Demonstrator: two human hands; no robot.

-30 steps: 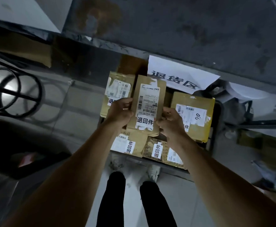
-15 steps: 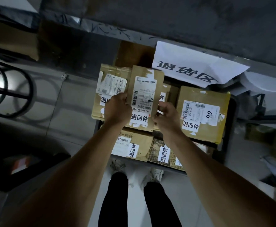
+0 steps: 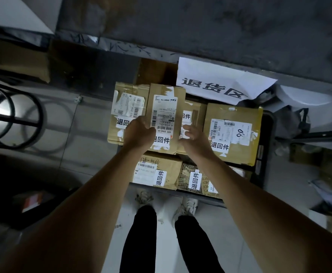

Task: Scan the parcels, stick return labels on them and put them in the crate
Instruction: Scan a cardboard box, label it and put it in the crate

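The left hand (image 3: pixel 139 133) grips the left edge of a labelled parcel (image 3: pixel 167 117) lying on top of the other parcels in the dark crate (image 3: pixel 264 154). The right hand (image 3: pixel 193 137) hovers just right of it, fingers loose, holding nothing. A white sign (image 3: pixel 220 81) lies at the crate's far edge.

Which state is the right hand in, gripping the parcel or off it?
Off it. The right hand hovers beside the parcel with fingers spread and relaxed; only the left hand holds the parcel, above the other boxes in the crate.
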